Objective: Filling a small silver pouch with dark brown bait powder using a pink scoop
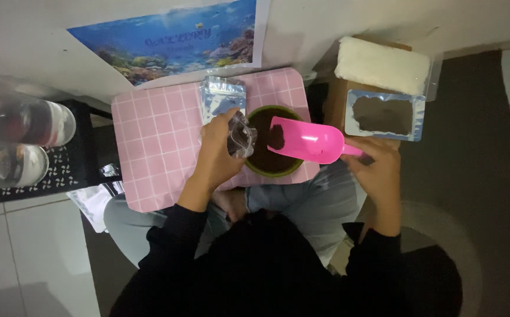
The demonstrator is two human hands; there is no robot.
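A view from above looks down on a seated person in dark sleeves and light trousers, working over a small pink checked table [161,141] held across the lap. The left hand [220,149] is closed around a small clear plastic pouch [242,136], gripping it near its top and holding it just over the left rim of a round green bowl [274,170]. The bowl sits at the table's near right corner and holds a dark brown, soil-like material. The right hand [378,167] is wrapped around the handle of a bright pink plastic scoop [311,140], which lies level over the bowl with its open mouth pointing toward the pouch; a small amount of the dark material sits in the scoop's front. Scoop and pouch are close, but whether they touch cannot be told. A flat silvery pouch [224,95] lies on the table's far edge, just behind the bowl. Off the table's right edge, a cardboard box [337,100] carries a larger silver bag [384,115] with a clear window showing dark contents, and a white padded bundle [382,66] behind it. To the left, clear plastic bottles [20,141] lie on a black patterned stand. A poster [178,35] of an underwater reef scene lies beyond the table's far edge.
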